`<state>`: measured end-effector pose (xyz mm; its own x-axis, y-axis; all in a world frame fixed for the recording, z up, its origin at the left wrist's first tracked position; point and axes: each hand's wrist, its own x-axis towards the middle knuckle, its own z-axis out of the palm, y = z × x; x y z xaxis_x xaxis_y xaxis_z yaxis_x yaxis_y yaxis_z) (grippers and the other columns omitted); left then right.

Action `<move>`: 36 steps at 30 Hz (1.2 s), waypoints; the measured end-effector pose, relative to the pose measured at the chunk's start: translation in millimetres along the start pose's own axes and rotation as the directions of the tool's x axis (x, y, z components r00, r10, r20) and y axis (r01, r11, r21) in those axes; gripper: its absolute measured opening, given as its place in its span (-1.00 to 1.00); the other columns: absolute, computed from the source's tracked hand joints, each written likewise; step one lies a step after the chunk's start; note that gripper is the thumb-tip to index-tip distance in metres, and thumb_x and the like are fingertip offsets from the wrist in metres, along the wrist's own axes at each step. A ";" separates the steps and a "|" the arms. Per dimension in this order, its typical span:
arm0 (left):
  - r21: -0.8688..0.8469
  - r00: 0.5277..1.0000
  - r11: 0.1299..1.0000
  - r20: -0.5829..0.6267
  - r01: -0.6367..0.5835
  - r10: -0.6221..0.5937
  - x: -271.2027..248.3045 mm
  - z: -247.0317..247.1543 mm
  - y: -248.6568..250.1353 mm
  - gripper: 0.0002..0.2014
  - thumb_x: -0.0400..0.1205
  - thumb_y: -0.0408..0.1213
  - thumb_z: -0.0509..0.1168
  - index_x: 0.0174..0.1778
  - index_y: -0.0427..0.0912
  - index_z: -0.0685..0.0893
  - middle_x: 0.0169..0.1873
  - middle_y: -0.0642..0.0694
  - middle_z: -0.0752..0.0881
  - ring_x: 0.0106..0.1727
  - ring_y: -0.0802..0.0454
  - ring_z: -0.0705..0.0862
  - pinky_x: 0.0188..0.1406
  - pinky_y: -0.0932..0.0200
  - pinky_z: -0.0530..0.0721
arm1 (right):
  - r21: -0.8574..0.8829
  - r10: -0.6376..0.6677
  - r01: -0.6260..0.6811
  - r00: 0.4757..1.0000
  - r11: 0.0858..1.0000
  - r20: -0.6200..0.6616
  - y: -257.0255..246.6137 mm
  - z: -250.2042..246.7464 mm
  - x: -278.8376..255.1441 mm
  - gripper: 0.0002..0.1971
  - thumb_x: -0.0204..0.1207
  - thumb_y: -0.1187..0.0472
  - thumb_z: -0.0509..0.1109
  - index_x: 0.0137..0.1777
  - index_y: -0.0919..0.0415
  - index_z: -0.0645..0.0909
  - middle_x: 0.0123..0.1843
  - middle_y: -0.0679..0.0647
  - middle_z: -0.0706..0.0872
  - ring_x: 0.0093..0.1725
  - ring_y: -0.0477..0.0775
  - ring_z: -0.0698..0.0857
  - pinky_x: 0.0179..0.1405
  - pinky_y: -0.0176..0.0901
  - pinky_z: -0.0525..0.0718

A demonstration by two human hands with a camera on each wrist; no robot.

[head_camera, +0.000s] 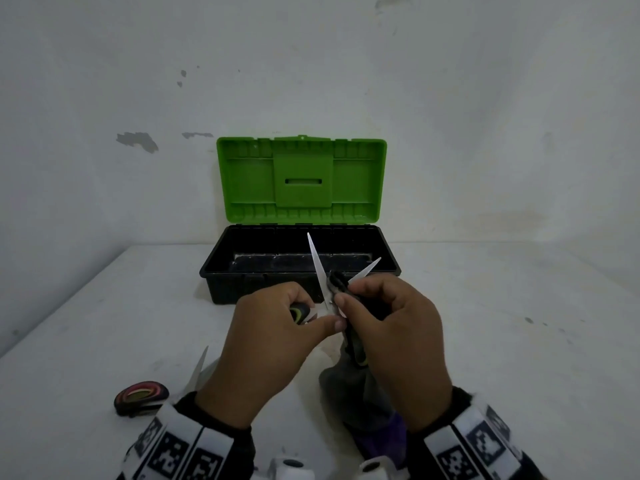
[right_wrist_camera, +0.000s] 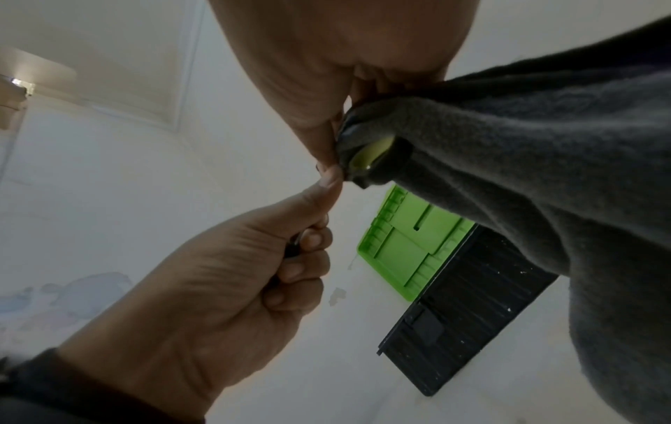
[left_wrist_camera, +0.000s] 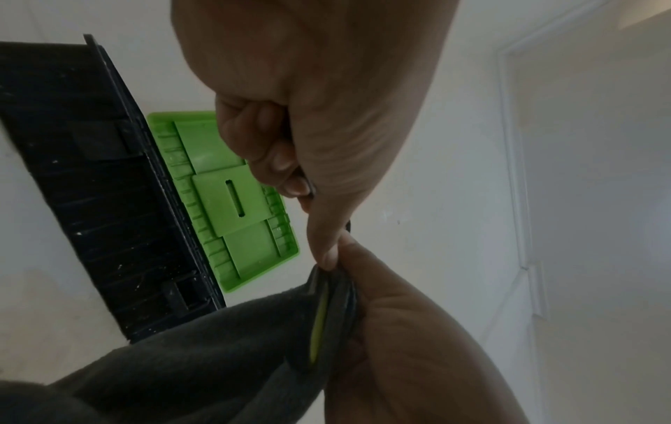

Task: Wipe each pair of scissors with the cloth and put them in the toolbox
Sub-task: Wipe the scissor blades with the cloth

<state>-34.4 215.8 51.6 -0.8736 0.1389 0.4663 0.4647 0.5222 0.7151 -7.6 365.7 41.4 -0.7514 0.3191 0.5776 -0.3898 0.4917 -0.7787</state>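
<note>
A pair of scissors (head_camera: 319, 268) with black and yellow-green handles is held up in front of the toolbox, its blades spread wide and pointing away from me. My left hand (head_camera: 313, 317) grips one handle, fingers curled round it (left_wrist_camera: 290, 172). My right hand (head_camera: 349, 299) holds the other handle (right_wrist_camera: 366, 152) together with a dark grey cloth (head_camera: 363, 389), which hangs down below the hand (right_wrist_camera: 544, 186). The two thumbs meet near the pivot. The toolbox (head_camera: 221, 284) has a black base and an upright green lid (head_camera: 301, 178), and stands open against the wall.
A second pair of scissors with red and black handles (head_camera: 142, 398) lies on the white table at the lower left, its blades partly hidden behind my left wrist. The wall rises right behind the toolbox. The table's left edge slants along the left side.
</note>
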 end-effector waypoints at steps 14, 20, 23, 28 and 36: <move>-0.009 0.996 0.996 -0.036 -0.083 0.083 -1.3 7.9 -8.1 -0.67 0.26 0.12 0.59 -0.41 0.08 0.58 -0.58 0.09 0.53 -0.45 0.23 0.52 -0.49 0.40 0.51 | 0.005 -0.007 0.007 1.000 1.000 0.007 2.3 -0.3 0.1 -0.91 0.47 0.23 0.59 -0.25 0.11 0.77 -0.37 -0.14 0.76 -0.31 -0.14 0.74 -0.34 -0.46 0.64; -0.022 0.996 0.996 -0.023 -0.088 0.088 0.2 5.6 -6.0 -0.67 0.24 0.09 0.61 -0.42 0.06 0.60 -0.61 0.12 0.50 -0.49 0.26 0.49 -0.51 0.43 0.48 | 0.003 0.007 -0.006 0.995 1.000 -0.102 3.8 -4.7 8.9 -0.86 0.46 0.25 0.60 -0.29 0.13 0.74 -0.39 -0.16 0.74 -0.30 -0.20 0.72 -0.37 -0.57 0.54; -0.028 0.994 0.995 -0.045 -0.098 0.096 1.5 4.0 -8.5 -0.67 0.23 0.13 0.58 -0.40 0.04 0.62 -0.59 0.08 0.54 -0.45 0.24 0.53 -0.49 0.41 0.51 | -0.012 -0.029 0.028 0.999 1.000 -0.031 -1.7 -0.8 3.6 -0.89 0.45 0.25 0.60 -0.27 0.14 0.76 -0.38 -0.16 0.75 -0.29 -0.17 0.73 -0.35 -0.53 0.58; -0.015 0.994 0.996 -0.050 -0.093 0.092 2.0 7.9 -9.8 -0.65 0.22 0.23 0.50 -0.40 0.09 0.58 -0.56 0.07 0.56 -0.47 0.13 0.51 -0.46 0.34 0.55 | 0.043 0.026 -0.020 0.991 0.999 -0.133 4.0 -1.6 13.2 -0.86 0.48 0.24 0.59 -0.29 0.15 0.73 -0.43 -0.11 0.74 -0.40 -0.16 0.69 -0.44 -0.54 0.52; -0.026 0.995 0.996 -0.057 -0.084 0.083 1.7 2.7 -9.3 -0.64 0.20 0.17 0.57 -0.41 0.04 0.61 -0.56 0.02 0.59 -0.44 0.10 0.53 -0.47 0.27 0.56 | 0.033 0.037 -0.033 0.988 0.999 -0.152 4.5 -0.9 16.6 -0.84 0.46 0.21 0.61 -0.32 0.12 0.73 -0.42 -0.11 0.75 -0.39 -0.16 0.70 -0.41 -0.49 0.55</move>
<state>-40.6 213.4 44.4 -0.8226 0.1331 0.5528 0.5402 0.4864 0.6867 -21.4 374.0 47.7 -0.6757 0.4566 0.5788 -0.3825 0.4539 -0.8047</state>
